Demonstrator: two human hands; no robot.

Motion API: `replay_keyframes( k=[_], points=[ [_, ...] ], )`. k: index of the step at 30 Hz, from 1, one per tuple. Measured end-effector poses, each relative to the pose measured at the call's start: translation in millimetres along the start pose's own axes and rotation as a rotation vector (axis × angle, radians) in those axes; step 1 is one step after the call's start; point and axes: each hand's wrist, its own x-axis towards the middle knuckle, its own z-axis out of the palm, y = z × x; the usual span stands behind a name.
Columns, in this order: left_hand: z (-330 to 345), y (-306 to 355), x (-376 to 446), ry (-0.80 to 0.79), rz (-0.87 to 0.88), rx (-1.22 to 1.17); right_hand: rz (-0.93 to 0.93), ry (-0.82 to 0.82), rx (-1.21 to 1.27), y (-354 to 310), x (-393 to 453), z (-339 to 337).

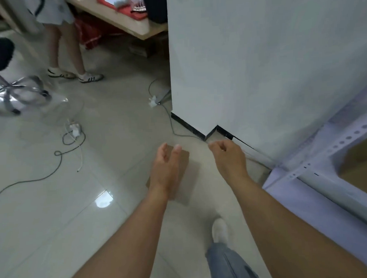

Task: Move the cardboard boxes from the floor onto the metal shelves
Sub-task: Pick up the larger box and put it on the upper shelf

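A small brown cardboard box (185,178) lies on the tiled floor in the middle of the head view. My left hand (166,171) hovers over its left part with fingers spread, holding nothing; whether it touches the box I cannot tell. To the right of the box, my right hand (228,158) hangs with its fingers loosely curled and empty. The metal shelf (318,170) with perforated uprights stands at the right edge, and a brown cardboard surface (360,164) shows inside it.
A white wall corner (249,73) rises just behind the box. Cables (59,153) and a power strip (76,130) trail over the floor at left. Another person's legs (69,55) stand at the back beside a chair (5,69) and a desk (118,17). My shoe (219,229) is below the box.
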Motion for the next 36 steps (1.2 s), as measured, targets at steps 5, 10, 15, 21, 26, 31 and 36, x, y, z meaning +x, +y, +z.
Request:
replay_keyframes(
  k=[5,10,15,21,26,31,36],
  points=[
    [-10,-4,61,0.109,-0.055,-0.043,-0.066,-0.122,-0.05,-30,57,47],
    [-4,-10,135,0.231,-0.176,-0.091,-0.079,-0.271,-0.114,-45,134,94],
    [12,-19,207,0.324,-0.302,-0.095,-0.079,-0.396,-0.169,-43,212,142],
    [19,-56,274,0.427,-0.41,-0.129,-0.087,-0.496,-0.262,-26,279,202],
    [20,-114,306,0.47,-0.501,-0.119,-0.049,-0.565,-0.325,18,302,253],
    [34,-181,327,0.467,-0.587,-0.124,0.011,-0.631,-0.363,72,310,299],
    [49,-244,350,0.494,-0.641,-0.11,0.004,-0.647,-0.424,118,329,333]
  ],
)
